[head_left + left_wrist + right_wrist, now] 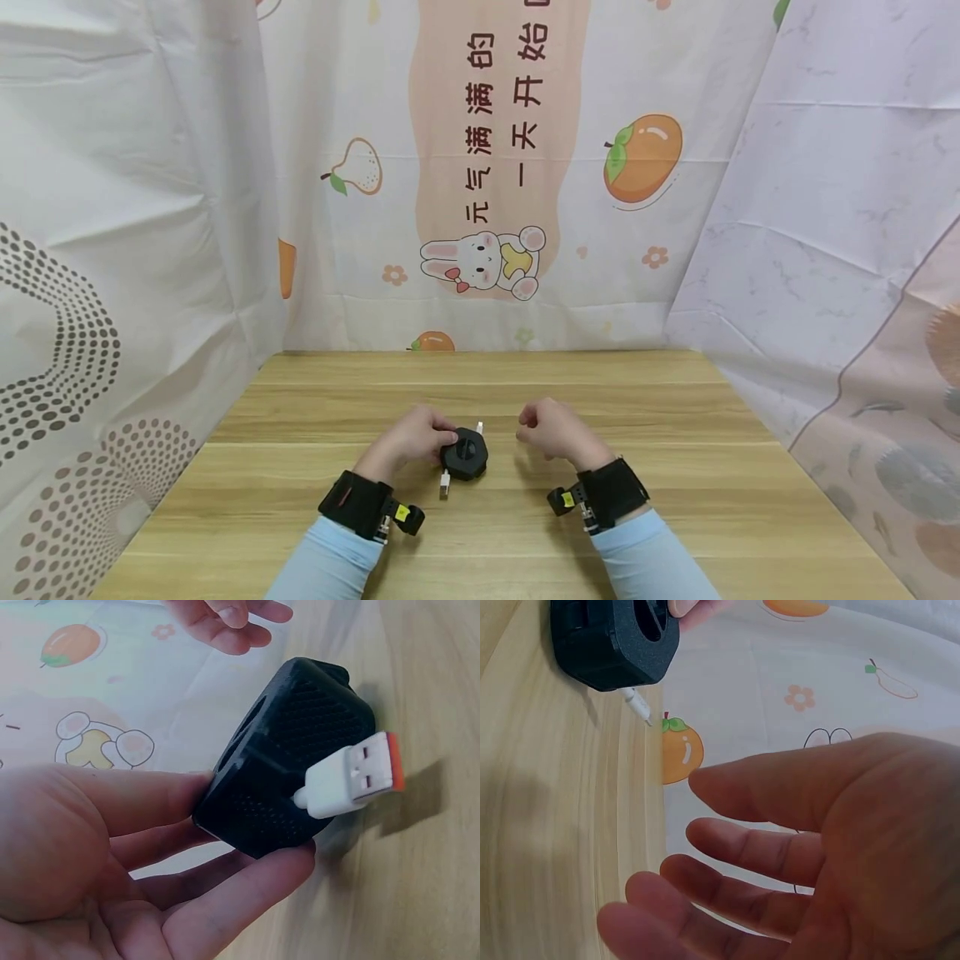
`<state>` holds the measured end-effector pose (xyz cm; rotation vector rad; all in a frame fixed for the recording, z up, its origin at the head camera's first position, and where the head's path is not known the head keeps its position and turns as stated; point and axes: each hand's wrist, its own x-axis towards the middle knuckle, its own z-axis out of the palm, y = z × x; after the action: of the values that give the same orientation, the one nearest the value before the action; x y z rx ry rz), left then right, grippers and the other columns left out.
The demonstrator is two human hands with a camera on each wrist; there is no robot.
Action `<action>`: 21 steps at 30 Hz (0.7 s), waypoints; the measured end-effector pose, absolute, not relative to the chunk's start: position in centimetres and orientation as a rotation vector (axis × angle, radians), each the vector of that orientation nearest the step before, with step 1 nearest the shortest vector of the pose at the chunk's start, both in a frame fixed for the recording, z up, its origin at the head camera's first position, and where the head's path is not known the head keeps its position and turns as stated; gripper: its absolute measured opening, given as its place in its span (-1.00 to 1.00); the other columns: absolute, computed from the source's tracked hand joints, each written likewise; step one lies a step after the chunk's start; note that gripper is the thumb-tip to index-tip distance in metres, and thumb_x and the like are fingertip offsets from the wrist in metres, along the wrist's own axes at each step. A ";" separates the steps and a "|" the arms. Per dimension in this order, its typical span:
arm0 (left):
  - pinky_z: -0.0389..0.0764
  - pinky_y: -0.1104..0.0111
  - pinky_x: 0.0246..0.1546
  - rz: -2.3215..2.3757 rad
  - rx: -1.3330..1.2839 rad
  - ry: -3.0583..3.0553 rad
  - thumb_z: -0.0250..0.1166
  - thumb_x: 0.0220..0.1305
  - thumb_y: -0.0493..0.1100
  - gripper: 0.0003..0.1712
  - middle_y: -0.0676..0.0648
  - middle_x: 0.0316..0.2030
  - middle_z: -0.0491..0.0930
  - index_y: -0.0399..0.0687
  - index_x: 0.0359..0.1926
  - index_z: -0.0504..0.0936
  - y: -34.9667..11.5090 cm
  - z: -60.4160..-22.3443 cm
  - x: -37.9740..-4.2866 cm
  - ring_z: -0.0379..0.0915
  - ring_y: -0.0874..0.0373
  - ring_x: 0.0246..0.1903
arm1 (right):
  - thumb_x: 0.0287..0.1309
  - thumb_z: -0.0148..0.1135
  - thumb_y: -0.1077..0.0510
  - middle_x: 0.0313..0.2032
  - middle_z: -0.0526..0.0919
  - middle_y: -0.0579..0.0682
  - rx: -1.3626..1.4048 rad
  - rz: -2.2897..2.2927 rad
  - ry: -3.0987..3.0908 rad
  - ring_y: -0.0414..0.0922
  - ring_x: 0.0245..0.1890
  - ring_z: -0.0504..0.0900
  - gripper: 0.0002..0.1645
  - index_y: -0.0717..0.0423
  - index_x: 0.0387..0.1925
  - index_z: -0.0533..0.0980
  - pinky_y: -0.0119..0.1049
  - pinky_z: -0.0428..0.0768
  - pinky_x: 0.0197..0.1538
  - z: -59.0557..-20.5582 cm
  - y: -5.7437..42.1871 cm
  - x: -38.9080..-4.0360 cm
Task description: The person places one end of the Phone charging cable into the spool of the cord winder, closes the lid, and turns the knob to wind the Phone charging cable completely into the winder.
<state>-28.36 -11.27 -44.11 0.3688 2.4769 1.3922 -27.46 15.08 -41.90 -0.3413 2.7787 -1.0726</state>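
My left hand (422, 433) grips a black, many-sided cable winder (465, 455) by its left side, thumb on the top face and fingers beneath. From its near side a white USB plug (445, 485) with an orange-red tip sticks out, large in the left wrist view. At the far side a second, slimmer white connector (637, 704) pokes out. Over the table to the right, my right hand (557, 432) holds nothing; in the right wrist view its fingers are loosely bent, apart from the winder.
The wooden table (525, 379) runs back to a printed curtain (360, 267) with fruit and a rabbit. Hanging cloths also close in the left and right sides. Each wrist wears a black strap (615, 492) with a small camera.
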 end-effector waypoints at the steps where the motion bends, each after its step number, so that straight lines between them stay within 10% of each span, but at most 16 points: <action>1: 0.73 0.21 -0.35 1.384 0.366 2.484 0.27 0.39 -0.36 -0.77 -0.20 -0.14 0.69 -0.38 0.00 0.72 -11.3 -44.1 -28.4 0.67 0.05 -0.30 | 0.21 0.37 0.23 -0.27 0.62 0.02 -0.340 -1.072 2.778 -0.10 -0.55 0.58 -0.77 0.24 -0.12 0.63 -0.26 0.61 -0.49 -41.9 15.0 -27.5; 21: 0.62 0.23 -0.07 1.238 0.406 2.639 0.25 0.39 -0.36 -0.78 -0.16 -0.08 0.71 -0.28 -0.03 0.77 -11.2 -44.2 -28.5 0.59 0.09 -0.08 | 0.24 0.34 0.26 -0.30 0.59 0.02 -0.425 -1.066 2.734 -0.12 -0.62 0.52 -0.78 0.29 -0.10 0.61 -0.26 0.57 -0.52 -42.2 14.8 -27.4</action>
<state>-28.53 -11.20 -44.19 0.4060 2.6394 1.2384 -27.42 14.80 -42.25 -0.4251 2.7344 -1.0662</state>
